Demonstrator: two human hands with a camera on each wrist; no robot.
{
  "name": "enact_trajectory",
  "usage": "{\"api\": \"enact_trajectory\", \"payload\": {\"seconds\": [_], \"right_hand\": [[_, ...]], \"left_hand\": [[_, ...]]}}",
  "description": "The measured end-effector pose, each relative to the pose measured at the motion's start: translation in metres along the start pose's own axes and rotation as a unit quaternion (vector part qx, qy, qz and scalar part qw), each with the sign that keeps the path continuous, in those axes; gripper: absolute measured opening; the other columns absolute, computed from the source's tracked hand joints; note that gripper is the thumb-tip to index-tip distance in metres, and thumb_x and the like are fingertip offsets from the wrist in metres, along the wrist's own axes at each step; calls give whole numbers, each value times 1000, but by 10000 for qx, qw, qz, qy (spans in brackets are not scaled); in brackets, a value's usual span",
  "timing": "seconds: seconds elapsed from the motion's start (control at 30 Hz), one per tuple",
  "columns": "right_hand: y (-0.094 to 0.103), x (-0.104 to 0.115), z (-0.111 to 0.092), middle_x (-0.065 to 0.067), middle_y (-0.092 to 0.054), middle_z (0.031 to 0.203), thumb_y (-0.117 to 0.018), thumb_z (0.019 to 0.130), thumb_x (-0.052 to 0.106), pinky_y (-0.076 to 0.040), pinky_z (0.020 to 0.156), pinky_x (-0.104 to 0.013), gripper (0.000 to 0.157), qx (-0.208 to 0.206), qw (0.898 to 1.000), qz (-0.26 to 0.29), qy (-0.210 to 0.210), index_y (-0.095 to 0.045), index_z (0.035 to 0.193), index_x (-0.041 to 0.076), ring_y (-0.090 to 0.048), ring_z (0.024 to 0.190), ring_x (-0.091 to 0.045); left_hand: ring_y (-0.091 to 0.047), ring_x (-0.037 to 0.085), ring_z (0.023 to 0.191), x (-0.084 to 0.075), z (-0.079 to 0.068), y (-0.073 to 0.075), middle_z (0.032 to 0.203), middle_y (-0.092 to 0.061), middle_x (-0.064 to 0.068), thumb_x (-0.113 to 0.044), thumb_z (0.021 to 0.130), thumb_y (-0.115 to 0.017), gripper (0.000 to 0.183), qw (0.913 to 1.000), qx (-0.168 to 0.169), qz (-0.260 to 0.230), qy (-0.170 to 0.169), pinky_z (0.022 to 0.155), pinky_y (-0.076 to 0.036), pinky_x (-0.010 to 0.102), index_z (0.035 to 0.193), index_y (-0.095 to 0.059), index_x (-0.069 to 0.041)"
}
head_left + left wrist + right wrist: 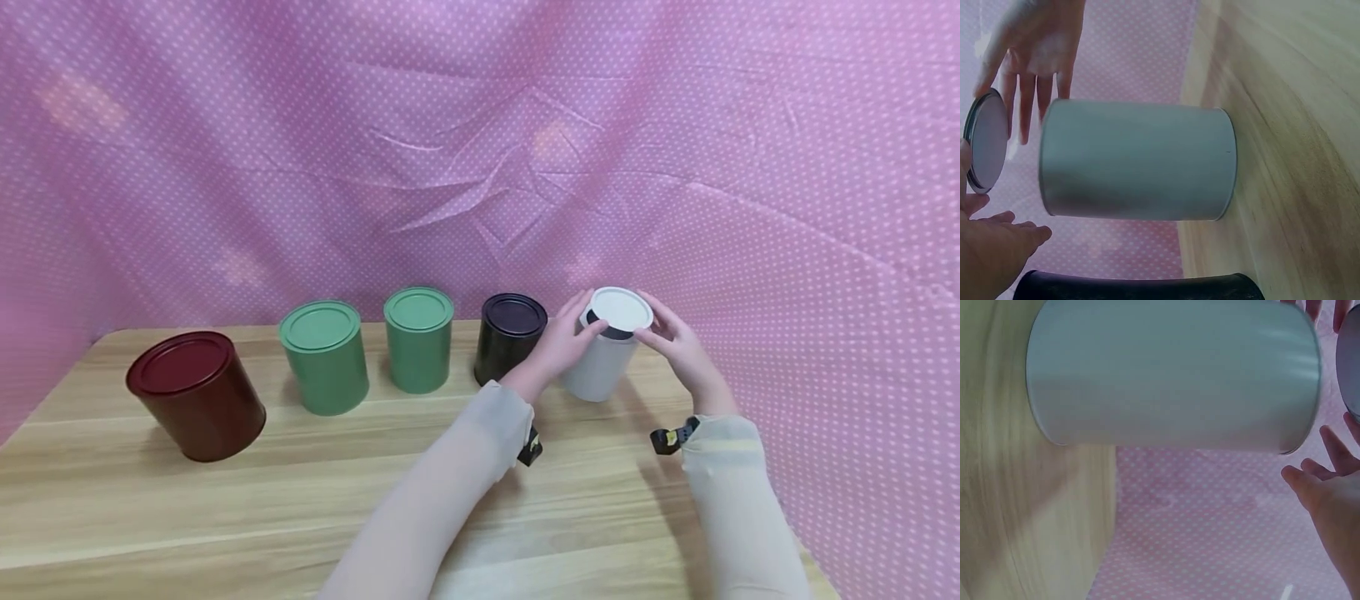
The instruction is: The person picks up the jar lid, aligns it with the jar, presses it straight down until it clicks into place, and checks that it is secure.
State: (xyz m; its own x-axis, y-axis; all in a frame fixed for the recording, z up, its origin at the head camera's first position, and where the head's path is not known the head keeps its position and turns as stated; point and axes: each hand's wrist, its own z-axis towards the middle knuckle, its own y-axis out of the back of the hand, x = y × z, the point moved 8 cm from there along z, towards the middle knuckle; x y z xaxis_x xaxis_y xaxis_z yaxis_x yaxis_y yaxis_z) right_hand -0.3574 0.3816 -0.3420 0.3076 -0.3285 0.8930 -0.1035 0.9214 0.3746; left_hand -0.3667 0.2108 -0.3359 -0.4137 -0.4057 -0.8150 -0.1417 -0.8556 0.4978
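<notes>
Above a tall white can (pixel 597 371) at the right of the table, both hands hold its round white lid (pixel 621 308). My left hand (pixel 561 340) grips the lid's left edge, thumb toward me. On the opposite edge, my right hand (pixel 688 354) holds it with its thumb in front and its fingers farther back. The dark opening of the can shows below the lid's near edge. In the left wrist view a gap separates the lid (pixel 990 142) from the can (pixel 1135 159), which stands upright on the table.
A black can (pixel 512 333) stands just left of my left hand. Farther left are two green cans (pixel 326 367) and a dark red can (pixel 202 408), all lidded. Pink dotted cloth (pixel 450 167) hangs behind and beside the wooden table (pixel 225 517).
</notes>
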Motion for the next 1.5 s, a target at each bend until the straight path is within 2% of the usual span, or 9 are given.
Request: {"api": "enact_trajectory", "payload": {"seconds": [0.2,0.43,0.7,0.97,1.37,1.5], "right_hand": [[2,-13,9,-14,-23,160,-57,97,19,-13,116,-62,65,104,9999,79,8,-26,154,14,-17,147,-37],[1,-29,17,-18,-16,160,-57,98,17,-10,118,-61,67,260,9991,280,-192,-21,154,8,-12,148,-38],[0,-36,26,-17,-21,160,-58,98,24,-13,119,-58,68,287,9986,97,-431,-22,155,14,-17,148,-35],[-1,-45,24,-19,-22,159,-57,98,25,-16,116,-62,69,407,9972,-119,-622,-20,155,12,-18,147,-38],[-3,-50,22,-21,-27,157,-57,98,19,-14,115,-65,66,555,9963,-130,-643,-23,154,11,-19,146,-39],[-2,-51,21,-19,-26,157,-57,97,23,-13,114,-66,66,568,9957,-260,-683,-24,154,14,-18,146,-39]], "left_hand": [[-27,27,146,9,8,-7,159,-27,10,-35,99,-54,61,9999,33,1,108,120,-23,41,152,-32,-15],[-27,28,146,19,15,-13,160,-25,10,-36,99,-53,61,9995,103,-50,284,119,-24,43,153,-31,-16],[-25,30,147,29,23,-13,159,-25,13,-35,99,-53,62,9987,170,-211,431,119,-23,45,153,-29,-18],[-28,33,145,38,26,-17,157,-28,18,-38,99,-53,61,9975,418,192,543,118,-26,48,152,-32,-17],[-28,31,145,40,24,-19,157,-29,16,-37,99,-52,60,9956,615,498,511,118,-26,45,152,-32,-16],[-28,30,146,38,23,-18,157,-29,15,-37,100,-52,61,9951,644,570,496,118,-26,44,153,-31,-16]]}}
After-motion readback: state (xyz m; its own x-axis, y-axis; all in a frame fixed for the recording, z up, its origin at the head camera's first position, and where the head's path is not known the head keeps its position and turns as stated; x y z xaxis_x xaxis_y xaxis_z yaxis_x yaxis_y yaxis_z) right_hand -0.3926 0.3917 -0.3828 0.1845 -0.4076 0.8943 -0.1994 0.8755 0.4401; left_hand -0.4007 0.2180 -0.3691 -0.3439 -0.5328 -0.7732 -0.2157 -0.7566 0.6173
